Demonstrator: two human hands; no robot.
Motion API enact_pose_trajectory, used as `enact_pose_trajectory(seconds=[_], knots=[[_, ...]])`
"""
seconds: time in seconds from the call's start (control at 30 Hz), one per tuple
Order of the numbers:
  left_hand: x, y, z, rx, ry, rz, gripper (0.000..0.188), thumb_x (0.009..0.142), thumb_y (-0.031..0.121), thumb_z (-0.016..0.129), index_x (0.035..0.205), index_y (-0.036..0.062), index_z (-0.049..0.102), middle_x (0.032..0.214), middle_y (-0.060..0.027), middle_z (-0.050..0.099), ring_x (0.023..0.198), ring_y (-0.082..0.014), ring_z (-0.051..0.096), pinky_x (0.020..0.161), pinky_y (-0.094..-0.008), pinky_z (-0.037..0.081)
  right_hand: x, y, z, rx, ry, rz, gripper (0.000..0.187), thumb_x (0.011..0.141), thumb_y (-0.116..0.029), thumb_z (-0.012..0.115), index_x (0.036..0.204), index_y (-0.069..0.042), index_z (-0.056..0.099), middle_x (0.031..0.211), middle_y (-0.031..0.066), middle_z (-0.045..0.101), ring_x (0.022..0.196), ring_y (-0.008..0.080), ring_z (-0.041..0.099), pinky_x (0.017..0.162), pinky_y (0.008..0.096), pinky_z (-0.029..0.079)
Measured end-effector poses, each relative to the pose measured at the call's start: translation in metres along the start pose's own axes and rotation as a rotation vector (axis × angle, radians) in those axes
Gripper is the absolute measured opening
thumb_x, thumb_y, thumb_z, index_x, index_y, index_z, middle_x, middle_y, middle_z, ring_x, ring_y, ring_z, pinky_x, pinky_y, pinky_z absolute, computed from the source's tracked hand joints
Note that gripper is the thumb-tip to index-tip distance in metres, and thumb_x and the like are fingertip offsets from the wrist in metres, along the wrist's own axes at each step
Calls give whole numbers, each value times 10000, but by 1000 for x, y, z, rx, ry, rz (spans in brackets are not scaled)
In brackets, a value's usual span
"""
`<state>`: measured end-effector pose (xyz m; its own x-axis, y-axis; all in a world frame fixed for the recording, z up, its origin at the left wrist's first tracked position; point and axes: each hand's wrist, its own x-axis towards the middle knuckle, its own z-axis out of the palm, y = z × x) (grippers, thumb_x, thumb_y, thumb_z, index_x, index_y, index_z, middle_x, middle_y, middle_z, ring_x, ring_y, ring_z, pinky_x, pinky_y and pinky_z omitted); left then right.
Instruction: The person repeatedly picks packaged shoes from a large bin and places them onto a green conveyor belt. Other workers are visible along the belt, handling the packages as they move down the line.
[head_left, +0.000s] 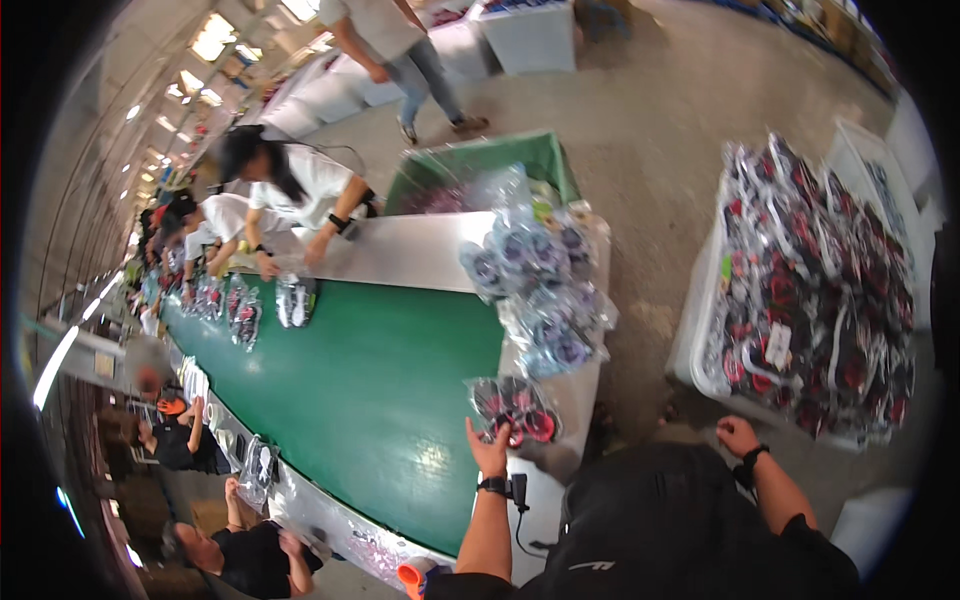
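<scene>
Reaching with the left hand (488, 455) to the near edge of a clear bag (515, 408) with black and reddish-pink contents. Lying flat at the near end of the green belt (370, 370), partly over the belt's edge and partly on the pale border (582, 400). Spread apart, thumb and fingers, right at the bag's edge; at least one fingertip seemingly against the plastic, but no pinch to be seen.

Holding the right hand (738, 436) well apart from the bag, near the closest corner of a white tub (696, 335) heaped with dark-and-red bags (790, 290). Curled in the fingers, with nothing visible inside; cannot tell how tightly closed.

Just beyond the single bag, overlapping one another: blue-lilac bags (540, 255), loosely piled.

Probably light for its bulk, slick outside, soft and crinkly at the margins, with firmer rounded lumps inside (too small here to name for sure). Not likely fragile, apart from thin film liable to slide or stretch. Best to take hold across the middle, thumb on one side and fingers on the other, pressing through to the firm lumps rather than trusting a loose corner.
</scene>
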<state>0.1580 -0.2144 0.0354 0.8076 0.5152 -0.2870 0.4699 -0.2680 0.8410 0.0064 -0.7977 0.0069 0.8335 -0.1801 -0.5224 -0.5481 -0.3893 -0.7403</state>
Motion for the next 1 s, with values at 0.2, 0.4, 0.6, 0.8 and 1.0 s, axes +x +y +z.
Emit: enact_pose_trajectory(seconds=[0.2, 0.4, 0.6, 0.8, 1.0], knots=[[-18, -8, 13, -498, -195, -254, 829, 848, 97, 811, 1530, 29, 345, 1244, -131, 607, 1066, -241, 628, 917, -416, 551, -25, -9, -4, 83, 74, 12, 249, 925, -139, 705, 1126, 6, 680, 850, 45, 699, 743, 121, 659, 692, 310, 542], [-52, 36, 26, -767, -588, -515, 353, 973, 314, 621, 1195, 43, 659, 1176, -110, 708, 1071, -310, 690, 940, -475, 577, -30, -75, -33, 111, 66, -25, 334, 935, -163, 716, 1213, 15, 667, 967, 70, 711, 872, 128, 663, 802, 311, 541], [-122, 99, 54, -670, -668, -701, 476, 995, 431, 616, 1347, 109, 618, 1298, -70, 675, 1153, -288, 661, 1024, -480, 540, -31, -141, -62, 312, -91, -167, 359, 980, -205, 694, 1280, -11, 659, 956, 55, 739, 858, 95, 693, 767, 273, 558], [-187, 189, 118, -338, -821, -345, 335, 1016, 209, 553, 1304, 42, 594, 1310, -105, 644, 1156, -214, 636, 902, -344, 563, -62, -185, -93, 250, -326, -333, 630, 999, -433, 673, 1431, 0, 521, 1144, 141, 723, 1042, 202, 695, 909, 339, 541], [-261, 270, 192, -401, -1018, -58, 485, 992, 45, 566, 1460, 0, 448, 1310, -103, 620, 1142, -199, 616, 1040, -353, 469, -87, -167, -129, 421, -119, -376, 803, 969, -526, 687, 1527, -14, 417, 1095, 108, 623, 984, 194, 601, 865, 330, 487]])
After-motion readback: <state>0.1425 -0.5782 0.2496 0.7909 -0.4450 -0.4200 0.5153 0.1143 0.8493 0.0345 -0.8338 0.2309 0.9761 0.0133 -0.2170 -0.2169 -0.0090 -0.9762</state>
